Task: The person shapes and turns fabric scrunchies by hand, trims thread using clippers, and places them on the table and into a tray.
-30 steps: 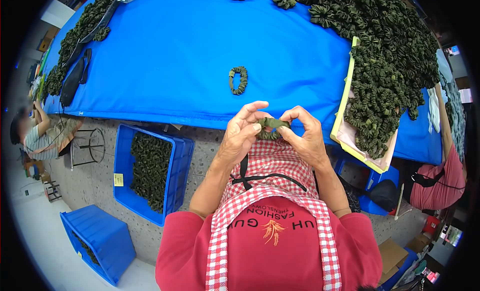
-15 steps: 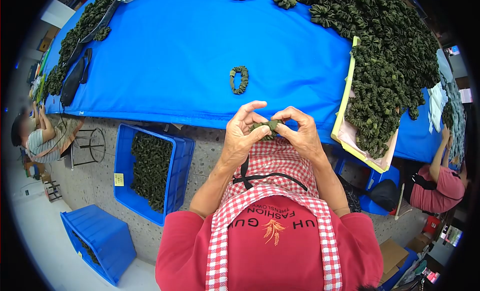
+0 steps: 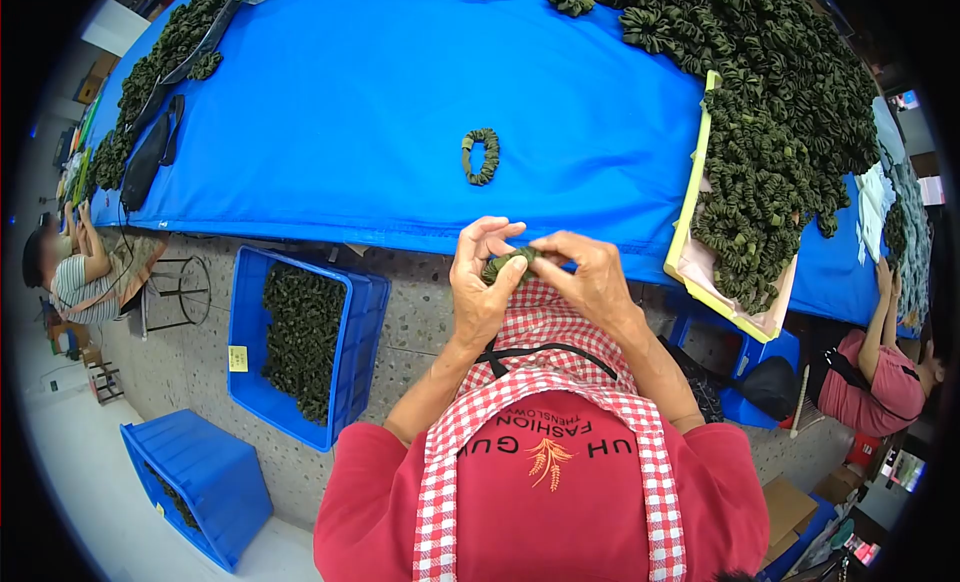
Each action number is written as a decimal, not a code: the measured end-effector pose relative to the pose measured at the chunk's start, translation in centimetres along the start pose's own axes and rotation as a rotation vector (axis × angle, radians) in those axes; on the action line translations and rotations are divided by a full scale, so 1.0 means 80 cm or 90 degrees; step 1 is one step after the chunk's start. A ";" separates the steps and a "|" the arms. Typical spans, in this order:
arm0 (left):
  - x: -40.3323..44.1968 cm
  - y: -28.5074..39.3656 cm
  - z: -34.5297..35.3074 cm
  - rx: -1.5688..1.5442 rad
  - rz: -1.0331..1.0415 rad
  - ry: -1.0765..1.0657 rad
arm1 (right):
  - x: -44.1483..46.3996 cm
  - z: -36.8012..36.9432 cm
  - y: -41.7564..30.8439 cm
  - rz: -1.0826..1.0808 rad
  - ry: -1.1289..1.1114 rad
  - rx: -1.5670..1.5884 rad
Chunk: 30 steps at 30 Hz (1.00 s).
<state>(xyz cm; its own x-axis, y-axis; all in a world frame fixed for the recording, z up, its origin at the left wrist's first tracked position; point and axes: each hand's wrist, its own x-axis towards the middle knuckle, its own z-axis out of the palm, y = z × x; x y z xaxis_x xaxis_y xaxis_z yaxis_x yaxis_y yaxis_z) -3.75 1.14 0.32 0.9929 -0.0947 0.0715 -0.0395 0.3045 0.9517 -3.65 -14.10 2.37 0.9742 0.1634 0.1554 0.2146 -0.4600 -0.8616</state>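
A dark green scrunchie (image 3: pixel 508 266) is pinched in my left hand (image 3: pixel 484 282), near the table's front edge and above the checkered apron. My right hand (image 3: pixel 590 282) has its thumb and fingertips closed on the right side of the same scrunchie, which is largely covered by the fingers. Beyond my hands, a single scrunchie (image 3: pixel 481 157) lies as an open oval ring on the blue tablecloth (image 3: pixel 360 112). A yellow-rimmed tray (image 3: pixel 689 202) to the right is heaped with scrunchies.
More scrunchies (image 3: pixel 780 72) pile up behind the tray. Scrunchies fill a blue crate (image 3: pixel 357 352) on the floor at left; another blue crate (image 3: pixel 215 487) stands lower left. A black pouch (image 3: pixel 147 165) lies on the table's left end. One person works at each side.
Both hands have turned and shifted slightly left with the scrunchie, which is now bunched up and more hidden. The person at the right has leaned and moved their arms.
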 end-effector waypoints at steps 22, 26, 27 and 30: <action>0.097 -0.010 -0.028 -0.358 -0.342 -0.344 | 0.026 -0.036 0.038 -0.131 0.191 -0.467; 0.127 0.008 -0.024 -0.355 -0.298 -0.319 | 0.025 -0.013 0.060 -0.282 0.267 -0.372; 0.131 0.010 -0.025 -0.354 -0.290 -0.307 | 0.026 -0.006 0.064 -0.375 0.281 -0.374; 0.135 0.011 -0.033 -0.391 -0.294 -0.331 | 0.037 -0.004 0.063 -0.055 0.135 -0.457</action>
<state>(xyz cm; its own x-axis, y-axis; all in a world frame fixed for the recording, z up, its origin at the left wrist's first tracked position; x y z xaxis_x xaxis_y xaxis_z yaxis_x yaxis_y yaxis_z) 7.26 2.86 1.11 0.7146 -0.6995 -0.0093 0.5612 0.5653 0.6045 0.34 -16.24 -1.37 0.9290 0.0870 0.3598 0.2127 -0.9209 -0.3267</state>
